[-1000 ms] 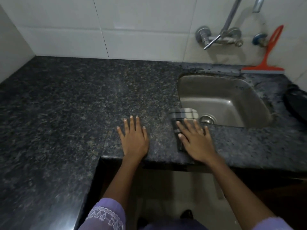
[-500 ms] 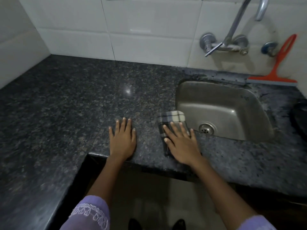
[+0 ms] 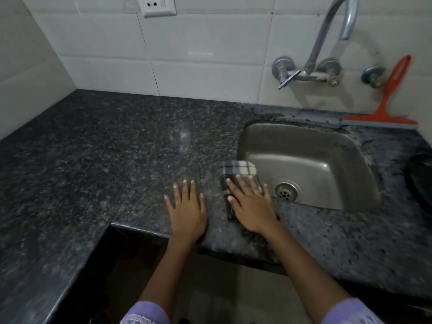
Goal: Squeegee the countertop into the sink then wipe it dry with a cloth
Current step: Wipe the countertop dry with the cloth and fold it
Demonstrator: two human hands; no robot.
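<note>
A folded checked cloth (image 3: pixel 237 169) lies on the dark granite countertop (image 3: pixel 105 160), at the front left corner of the steel sink (image 3: pixel 304 160). My right hand (image 3: pixel 251 204) presses flat on the cloth with straight fingers and covers its near half. My left hand (image 3: pixel 187 211) rests flat on the bare counter a little to the left of the cloth. An orange squeegee (image 3: pixel 388 106) leans against the tiled wall behind the sink at the right, its blade on the counter.
A wall-mounted tap (image 3: pixel 322 54) arches over the sink. A power socket (image 3: pixel 156 5) sits on the tiles at the top. A dark round object (image 3: pixel 420 181) lies at the right edge. The counter runs in an L down the left side.
Both hands stay flat, the right one on the cloth. The view has tilted up and shifted, showing more wall and the socket. The cloth sits in about the same spot by the sink.
</note>
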